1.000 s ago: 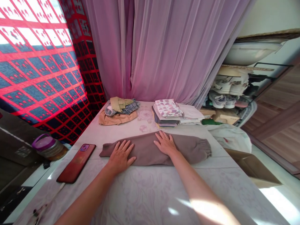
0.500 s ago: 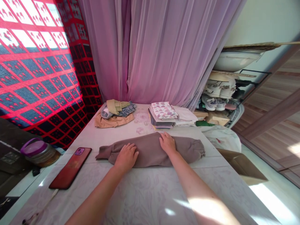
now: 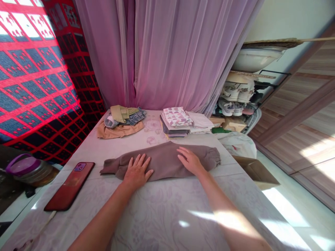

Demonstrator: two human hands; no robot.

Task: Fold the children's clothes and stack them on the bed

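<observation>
Taupe fleece garment (image 3: pixel 162 161) lies folded lengthwise across the floral sheet (image 3: pixel 162 209), its gathered cuff (image 3: pixel 213 157) toward your right. Your right hand (image 3: pixel 191 161) has slid nearer that cuff, open and resting lightly; your left hand (image 3: pixel 137 169) lies flat and open, neither gripping. Your hands now sit wider apart along the cloth. Folded clothes (image 3: pixel 176 118) wait beyond; a red-cased phone (image 3: pixel 69 186) lies left.

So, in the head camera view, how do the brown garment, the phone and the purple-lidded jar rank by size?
Largest to smallest:
1. The brown garment
2. The phone and the purple-lidded jar: these look too close to rank, given their differing nearness to the camera.
</observation>
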